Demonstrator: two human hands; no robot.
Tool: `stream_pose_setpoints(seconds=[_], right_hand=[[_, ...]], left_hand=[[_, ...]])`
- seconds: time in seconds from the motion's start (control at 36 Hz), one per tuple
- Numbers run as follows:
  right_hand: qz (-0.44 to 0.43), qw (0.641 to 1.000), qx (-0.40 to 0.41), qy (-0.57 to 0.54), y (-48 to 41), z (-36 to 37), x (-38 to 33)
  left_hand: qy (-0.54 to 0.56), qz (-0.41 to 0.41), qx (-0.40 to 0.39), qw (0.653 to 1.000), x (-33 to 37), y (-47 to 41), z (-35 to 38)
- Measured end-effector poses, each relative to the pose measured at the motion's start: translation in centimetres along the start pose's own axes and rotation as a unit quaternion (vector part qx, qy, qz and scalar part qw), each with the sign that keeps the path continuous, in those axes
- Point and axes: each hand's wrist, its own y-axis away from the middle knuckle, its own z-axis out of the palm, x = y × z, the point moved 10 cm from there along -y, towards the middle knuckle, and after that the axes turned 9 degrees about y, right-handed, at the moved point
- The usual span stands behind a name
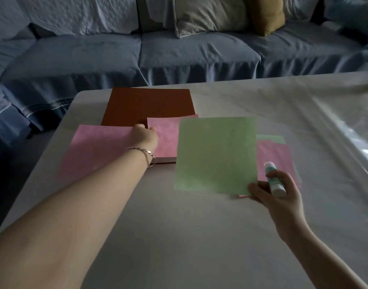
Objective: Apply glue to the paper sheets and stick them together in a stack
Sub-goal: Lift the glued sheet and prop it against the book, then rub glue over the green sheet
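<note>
My right hand [277, 192] grips a green sheet [216, 155] by its near right corner, lifted off the table, and also holds a teal and white glue stick [274, 180]. Under that sheet lies a pink sheet [277, 159] with a green edge [270, 139] showing behind it. My left hand [144, 135] reaches far forward and holds the edge of a blurred pink sheet [97, 149]. Beside it rests a stack of paper with a pink top sheet [164, 136]. A brown sheet [147, 106] lies behind.
The table [178, 236] has a pale cloth, with clear plastic film [335, 132] over its right side. A blue covered sofa [178, 51] with cushions stands right behind the far table edge. A bracelet is on my left wrist.
</note>
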Motion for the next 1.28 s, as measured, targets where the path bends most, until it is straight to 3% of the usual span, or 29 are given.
stream_pose_setpoints(seconds=[0.14, 0.31, 0.56, 0.67, 0.78, 0.92, 1.08, 1.28], right_hand=[[-0.007, 1.000, -0.004, 0.026, 0.1, 0.2, 0.1], [-0.006, 0.998, -0.027, 0.057, 0.5, 1.2, 0.6], [-0.075, 0.970, -0.073, 0.221, 1.0, 1.9, 0.5], [-0.102, 0.959, -0.090, 0.247, 1.7, 3.1, -0.7], [-0.109, 0.950, -0.137, 0.258, 3.0, 4.6, -1.0], [-0.095, 0.945, -0.161, 0.270, 3.9, 5.1, -0.4], [-0.068, 0.953, -0.159, 0.248, 4.1, 5.1, 0.1], [-0.057, 0.961, -0.127, 0.238, 2.9, 6.0, -0.2]], left_hand=[[-0.054, 0.165, -0.052, 0.983, 4.5, 4.9, -0.2], [0.038, 0.064, -0.210, 0.975, -0.4, 9.6, 0.1], [0.016, 0.087, -0.196, 0.977, -7.0, 12.2, -1.9], [0.014, 0.078, -0.240, 0.968, -9.1, 14.1, -0.7], [-0.042, 0.141, -0.238, 0.960, -8.1, 16.1, -0.4], [-0.220, 0.325, -0.164, 0.905, -7.0, 16.7, -0.9], [-0.353, 0.335, -0.191, 0.852, -9.8, 16.6, 0.6], [-0.319, 0.354, -0.247, 0.843, -10.7, 17.8, 1.5]])
